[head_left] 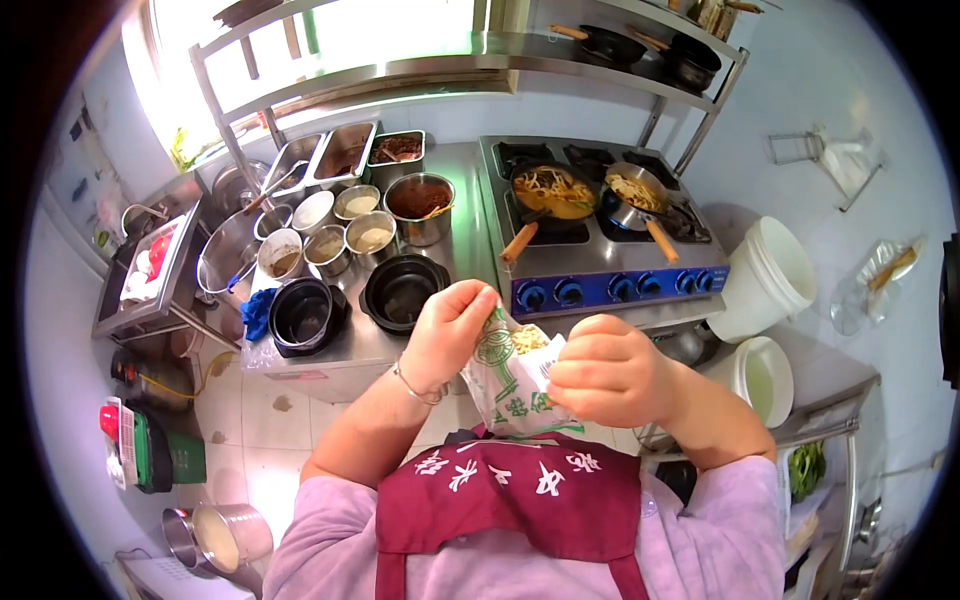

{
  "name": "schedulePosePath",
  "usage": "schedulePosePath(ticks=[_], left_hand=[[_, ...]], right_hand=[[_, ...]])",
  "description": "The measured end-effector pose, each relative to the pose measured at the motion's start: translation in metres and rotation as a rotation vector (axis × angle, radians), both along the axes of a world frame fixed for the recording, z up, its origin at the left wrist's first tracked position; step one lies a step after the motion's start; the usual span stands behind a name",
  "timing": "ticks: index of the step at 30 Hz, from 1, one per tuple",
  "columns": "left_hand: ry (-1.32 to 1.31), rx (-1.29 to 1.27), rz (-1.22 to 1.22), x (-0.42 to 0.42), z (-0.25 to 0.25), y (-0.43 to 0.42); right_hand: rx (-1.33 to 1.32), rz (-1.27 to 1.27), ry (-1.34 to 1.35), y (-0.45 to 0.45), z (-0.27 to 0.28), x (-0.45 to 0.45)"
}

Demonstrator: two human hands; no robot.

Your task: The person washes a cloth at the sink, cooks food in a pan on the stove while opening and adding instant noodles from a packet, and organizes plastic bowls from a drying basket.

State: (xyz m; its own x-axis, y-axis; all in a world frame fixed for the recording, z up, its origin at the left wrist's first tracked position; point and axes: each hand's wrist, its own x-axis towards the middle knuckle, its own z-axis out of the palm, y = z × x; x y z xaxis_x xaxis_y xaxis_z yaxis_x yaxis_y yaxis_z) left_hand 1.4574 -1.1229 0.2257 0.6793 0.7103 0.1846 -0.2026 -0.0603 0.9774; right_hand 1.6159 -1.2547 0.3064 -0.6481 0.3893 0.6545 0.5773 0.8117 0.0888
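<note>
A white plastic packet with green print (505, 385) is held up in front of the red apron, its top open and pale noodle-like food showing inside. My left hand (448, 332) pinches the packet's upper left edge. Closed round its upper right side is my right hand (612, 375). Beyond the hands, a pan of food in yellow broth (553, 193) and a smaller pan of noodles (636, 190) sit on the gas stove (610, 262).
Two black pots (404, 292) (303, 315) stand at the counter's front edge, left of my hands. Behind them are metal bowls and a pot of red sauce (420, 205). White buckets (765, 275) stand right of the stove. A steel shelf (400, 72) spans the back.
</note>
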Motion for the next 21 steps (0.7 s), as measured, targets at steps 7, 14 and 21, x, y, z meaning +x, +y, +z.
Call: schedulePosePath(ticks=[7,14,21], left_hand=[[-0.081,0.103,0.105,-0.012,0.005,0.002],[-0.243,-0.051,0.211,-0.016,-0.003,0.017],[-0.361,-0.074,0.325,-0.014,-0.004,0.036]], right_hand=[[-0.349,0.025,0.452,-0.009,-0.004,0.021],[-0.537,0.188,0.974,-0.025,-0.039,0.037],[-0.516,0.221,1.364,-0.018,-0.053,0.055]])
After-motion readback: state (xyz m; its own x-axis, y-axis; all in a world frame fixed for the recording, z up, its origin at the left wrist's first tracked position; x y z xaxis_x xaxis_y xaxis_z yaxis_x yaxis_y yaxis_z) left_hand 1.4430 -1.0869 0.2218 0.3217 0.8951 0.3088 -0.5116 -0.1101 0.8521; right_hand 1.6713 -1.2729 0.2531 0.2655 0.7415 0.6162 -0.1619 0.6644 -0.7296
